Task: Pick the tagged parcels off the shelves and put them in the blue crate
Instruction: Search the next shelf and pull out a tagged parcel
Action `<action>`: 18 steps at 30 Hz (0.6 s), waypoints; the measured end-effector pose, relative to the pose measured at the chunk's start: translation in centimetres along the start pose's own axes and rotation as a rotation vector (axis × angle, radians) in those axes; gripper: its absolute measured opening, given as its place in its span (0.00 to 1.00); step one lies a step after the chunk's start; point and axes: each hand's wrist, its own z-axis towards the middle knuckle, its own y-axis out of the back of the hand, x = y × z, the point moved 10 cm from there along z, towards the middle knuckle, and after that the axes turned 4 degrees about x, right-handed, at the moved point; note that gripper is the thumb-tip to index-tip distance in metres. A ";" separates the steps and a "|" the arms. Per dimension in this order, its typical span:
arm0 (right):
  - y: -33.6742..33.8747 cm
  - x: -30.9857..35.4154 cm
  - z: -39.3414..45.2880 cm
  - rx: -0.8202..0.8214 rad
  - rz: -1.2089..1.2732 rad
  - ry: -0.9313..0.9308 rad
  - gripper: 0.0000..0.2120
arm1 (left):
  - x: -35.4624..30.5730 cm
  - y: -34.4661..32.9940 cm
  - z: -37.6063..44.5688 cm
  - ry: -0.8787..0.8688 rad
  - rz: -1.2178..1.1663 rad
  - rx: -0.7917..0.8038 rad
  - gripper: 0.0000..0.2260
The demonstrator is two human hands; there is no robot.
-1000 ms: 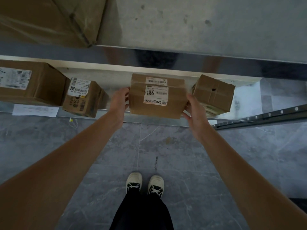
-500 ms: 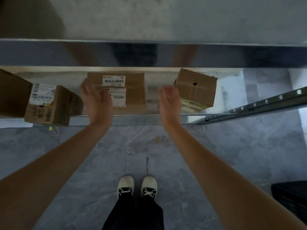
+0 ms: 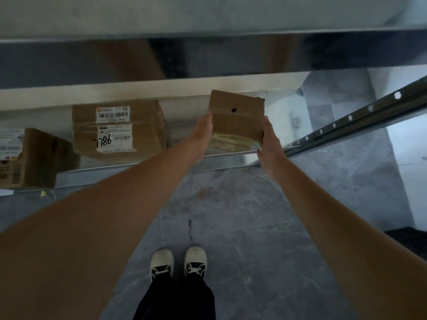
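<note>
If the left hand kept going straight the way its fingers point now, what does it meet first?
Probably nothing new: the left hand already lies along the left side of the small box. Straight on looks like open shelf toward the back, though depth is unclear.

floor [image 3: 242,215]: grey marbled tile | shoes [image 3: 177,264]: pale, dark laces (side by side) | perforated metal rail [image 3: 360,121]: slanting at right
</note>
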 end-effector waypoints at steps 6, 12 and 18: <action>2.3 1.6 -3.1 -0.037 0.184 0.071 0.30 | -1.2 2.3 -2.1 -0.110 -0.271 -0.090 0.18; 2.9 2.2 -5.9 -0.039 0.152 0.047 0.29 | -1.4 3.3 -4.4 -0.173 -0.226 -0.127 0.16; 2.6 1.0 -6.6 -0.028 0.170 0.057 0.28 | -1.3 3.1 -5.5 -0.178 -0.150 -0.084 0.17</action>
